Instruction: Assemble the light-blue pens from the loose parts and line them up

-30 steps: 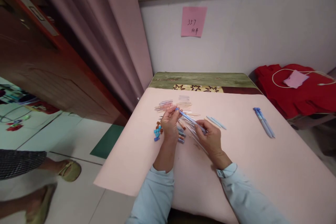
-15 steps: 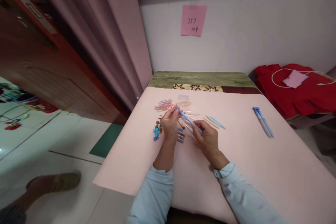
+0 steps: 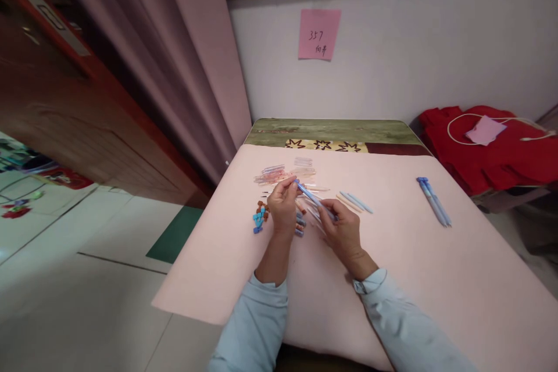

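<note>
Both my hands hold one blue pen (image 3: 313,197) above a table covered with pink paper (image 3: 392,279). My left hand (image 3: 282,209) pinches its far end, fingers closed. My right hand (image 3: 342,226) grips the near end of the barrel, fingers curled. Under and around the hands lie loose pen parts: clear tubes (image 3: 279,174), small blue and brown caps (image 3: 260,218), and thin refills partly hidden by my hands.
Two pale blue barrels (image 3: 355,202) lie just right of my hands. Finished blue pens (image 3: 433,201) rest farther right. A red cloth with a white cable (image 3: 492,142) sits at the right. A pink note (image 3: 319,34) hangs on the wall. Curtain and wooden door stand left.
A passer-by's feet on the floor at the left have gone out of view. My hands stay on the blue pen, shifted very slightly.
</note>
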The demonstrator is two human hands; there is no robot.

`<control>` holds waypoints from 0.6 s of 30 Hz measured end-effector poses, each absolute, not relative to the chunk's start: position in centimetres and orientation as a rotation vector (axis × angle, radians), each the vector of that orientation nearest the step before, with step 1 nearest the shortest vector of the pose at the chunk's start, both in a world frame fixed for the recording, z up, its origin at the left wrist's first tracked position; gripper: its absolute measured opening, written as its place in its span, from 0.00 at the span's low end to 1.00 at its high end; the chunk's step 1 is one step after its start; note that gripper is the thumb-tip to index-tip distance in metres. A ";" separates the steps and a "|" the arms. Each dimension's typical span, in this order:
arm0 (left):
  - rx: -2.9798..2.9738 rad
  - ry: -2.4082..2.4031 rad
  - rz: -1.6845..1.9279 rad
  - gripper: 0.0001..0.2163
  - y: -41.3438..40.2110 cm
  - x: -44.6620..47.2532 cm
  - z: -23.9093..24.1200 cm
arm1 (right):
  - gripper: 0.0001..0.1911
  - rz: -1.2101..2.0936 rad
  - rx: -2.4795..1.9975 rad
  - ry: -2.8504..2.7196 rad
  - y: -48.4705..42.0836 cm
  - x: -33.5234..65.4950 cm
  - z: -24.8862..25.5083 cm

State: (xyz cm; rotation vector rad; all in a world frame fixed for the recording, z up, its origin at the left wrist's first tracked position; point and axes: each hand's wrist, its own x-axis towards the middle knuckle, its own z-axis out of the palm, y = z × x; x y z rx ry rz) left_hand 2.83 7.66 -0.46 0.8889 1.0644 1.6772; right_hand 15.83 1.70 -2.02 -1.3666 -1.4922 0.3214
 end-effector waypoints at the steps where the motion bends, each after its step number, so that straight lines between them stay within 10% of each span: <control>1: 0.872 1.055 1.700 0.17 7.7 2.8 -0.5 | 0.09 0.323 -1.379 -1.501 1.8 15.9 -2.0; 18: 0.809 1.028 1.745 0.16 8.2 2.7 -1.2 | 0.08 0.147 -1.528 -1.563 1.9 16.3 -1.7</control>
